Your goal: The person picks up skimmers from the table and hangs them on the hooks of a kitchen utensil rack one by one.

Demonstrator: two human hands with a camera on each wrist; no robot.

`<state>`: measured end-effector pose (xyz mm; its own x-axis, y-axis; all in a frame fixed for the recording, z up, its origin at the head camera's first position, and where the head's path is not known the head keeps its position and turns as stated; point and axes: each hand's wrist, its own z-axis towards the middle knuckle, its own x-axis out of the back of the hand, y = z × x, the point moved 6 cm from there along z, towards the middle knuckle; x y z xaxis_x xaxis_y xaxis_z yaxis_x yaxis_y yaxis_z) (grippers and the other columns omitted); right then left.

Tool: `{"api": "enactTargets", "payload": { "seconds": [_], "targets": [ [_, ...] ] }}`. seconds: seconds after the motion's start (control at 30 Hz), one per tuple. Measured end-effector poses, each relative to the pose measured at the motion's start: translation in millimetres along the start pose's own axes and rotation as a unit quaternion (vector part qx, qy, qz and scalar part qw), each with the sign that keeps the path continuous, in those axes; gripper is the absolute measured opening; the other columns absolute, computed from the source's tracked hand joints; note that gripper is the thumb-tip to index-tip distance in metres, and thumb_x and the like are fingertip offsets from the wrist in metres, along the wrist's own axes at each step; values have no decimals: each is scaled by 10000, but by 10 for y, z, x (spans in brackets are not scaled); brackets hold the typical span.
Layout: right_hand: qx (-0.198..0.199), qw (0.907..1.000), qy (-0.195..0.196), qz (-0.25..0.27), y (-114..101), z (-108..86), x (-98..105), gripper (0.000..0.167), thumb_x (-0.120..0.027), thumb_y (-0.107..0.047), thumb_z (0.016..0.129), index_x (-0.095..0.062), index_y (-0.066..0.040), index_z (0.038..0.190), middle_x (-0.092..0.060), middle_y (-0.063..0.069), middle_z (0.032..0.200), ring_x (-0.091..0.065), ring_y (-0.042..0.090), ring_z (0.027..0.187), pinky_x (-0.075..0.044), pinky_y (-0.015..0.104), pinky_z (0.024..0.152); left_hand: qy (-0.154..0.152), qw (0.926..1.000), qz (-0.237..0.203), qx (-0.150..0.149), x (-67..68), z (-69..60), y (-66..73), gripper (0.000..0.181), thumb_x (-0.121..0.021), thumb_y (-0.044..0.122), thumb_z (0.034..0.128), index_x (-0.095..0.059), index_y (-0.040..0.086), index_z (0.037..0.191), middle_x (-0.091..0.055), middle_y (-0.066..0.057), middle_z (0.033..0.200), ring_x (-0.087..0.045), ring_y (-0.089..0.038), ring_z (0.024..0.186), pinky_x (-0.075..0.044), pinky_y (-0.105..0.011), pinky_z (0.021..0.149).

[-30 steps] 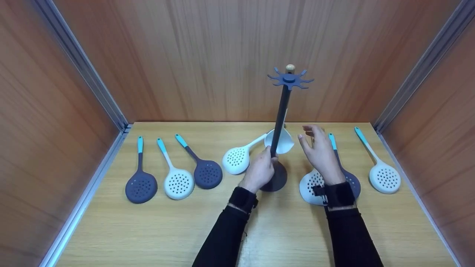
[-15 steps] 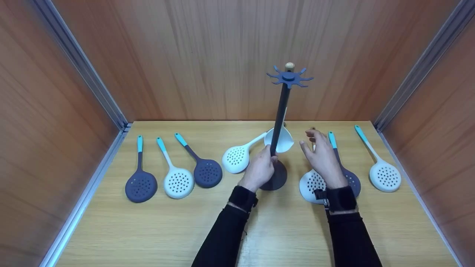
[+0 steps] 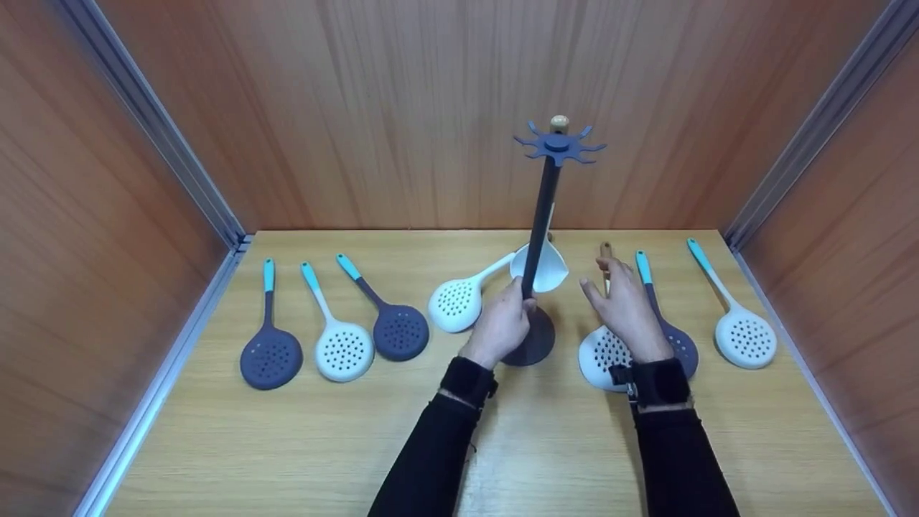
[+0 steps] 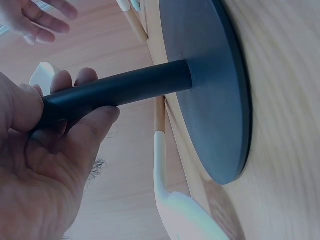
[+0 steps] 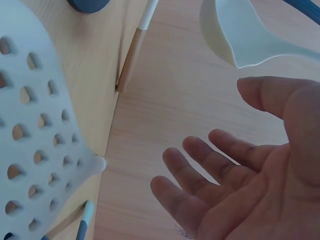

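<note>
My left hand [image 3: 499, 327] grips the dark pole [image 3: 543, 222] of an upright utensil stand, with a ring of hooks [image 3: 558, 146] near its top and a round base [image 3: 535, 341] on the table. A white ladle [image 3: 551, 269] hangs bowl down behind the pole. Over a white skimmer [image 3: 602, 359] with a wooden handle [image 3: 606, 251], my right hand [image 3: 624, 309] hovers, hiding part of it. In the right wrist view, that hand [image 5: 240, 175] has spread, loosely bent fingers and holds nothing.
Left on the table [image 3: 330, 445] lie a dark skimmer [image 3: 271, 359], a white skimmer [image 3: 344, 352] and another dark skimmer [image 3: 400, 332]. A white skimmer [image 3: 456, 305] lies behind the stand's left. At right are a dark skimmer [image 3: 680, 346] and a white skimmer [image 3: 747, 337]. Wooden walls enclose the table.
My right hand has shifted slightly right and lower, uncovering the end of the wooden handle. My left hand still grips the pole. The whole view has shifted slightly.
</note>
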<state>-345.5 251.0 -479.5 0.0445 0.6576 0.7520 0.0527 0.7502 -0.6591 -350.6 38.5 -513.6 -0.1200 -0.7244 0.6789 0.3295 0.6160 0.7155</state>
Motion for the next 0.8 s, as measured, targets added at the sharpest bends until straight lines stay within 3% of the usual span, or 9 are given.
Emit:
{"api": "enactTargets", "payload": {
  "seconds": [0.5,0.67,0.8],
  "targets": [
    [-154,9986,-269,-436,231,60,-89,778,-563,-373,1165,-290,116,1706,-329,407,1744,-349,577,1633,-324,676,1355,39,9999,86,-48,-1,8,1,73,-572,107,1145,-625,123,1192,-690,-24,1077,-669,-171,1002,-611,-363,910],
    [-243,9974,-335,-586,292,63,-110,805,-564,-375,1167,-280,177,1678,-405,450,1655,-447,587,1550,-394,677,1309,-16,10000,82,36,-10,12,-7,73,-569,113,1147,-626,129,1188,-679,-13,1069,-662,-166,996,-610,-365,904],
    [-289,9972,-391,-574,347,74,-141,723,-562,-355,1163,-397,193,1605,-512,425,1515,-572,503,1314,-520,634,1131,-24,9999,81,57,-10,10,-11,69,-569,115,1148,-626,133,1182,-673,-6,1057,-656,-163,990,-607,-364,895]
  ]
}}
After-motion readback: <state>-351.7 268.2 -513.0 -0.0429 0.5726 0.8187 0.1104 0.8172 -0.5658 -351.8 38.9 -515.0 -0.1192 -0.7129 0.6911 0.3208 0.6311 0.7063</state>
